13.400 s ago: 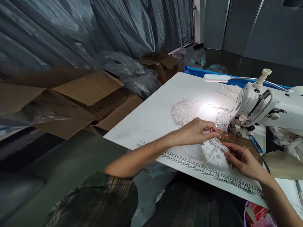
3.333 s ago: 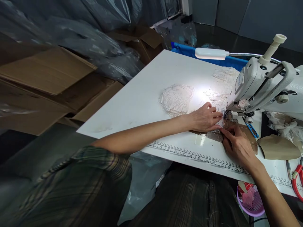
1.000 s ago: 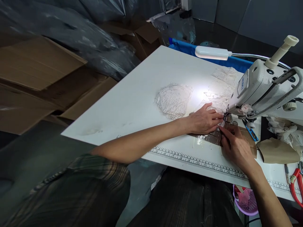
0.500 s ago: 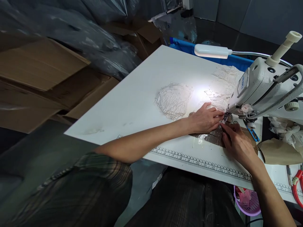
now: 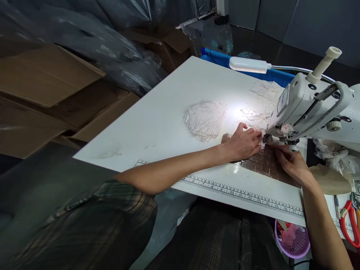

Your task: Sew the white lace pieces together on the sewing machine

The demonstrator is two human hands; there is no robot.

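Observation:
A white sewing machine (image 5: pixel 303 105) stands at the right of the white table. My left hand (image 5: pixel 246 142) lies just left of its needle area, fingers bent and pressed down on white lace fabric (image 5: pixel 254 117). My right hand (image 5: pixel 291 161) is right of the needle, with the index finger pointing to it and the other fingers curled; whatever it may pinch is too small to make out. Beneath both hands is a shiny brown plate (image 5: pixel 266 165). A rounded bundle of white lace (image 5: pixel 206 119) lies to the left.
A white lamp (image 5: pixel 249 64) hangs over the table's far edge. A printed ruler (image 5: pixel 239 193) runs along the near edge. Red-handled scissors (image 5: pixel 348 221) and brown paper (image 5: pixel 329 179) lie at right, a purple basket (image 5: pixel 298 243) below. Cardboard boxes (image 5: pixel 47 75) stand left.
My right hand has moved right and slightly up, its index finger now stretched toward the needle. My left hand stays by the needle. The view has shifted slightly.

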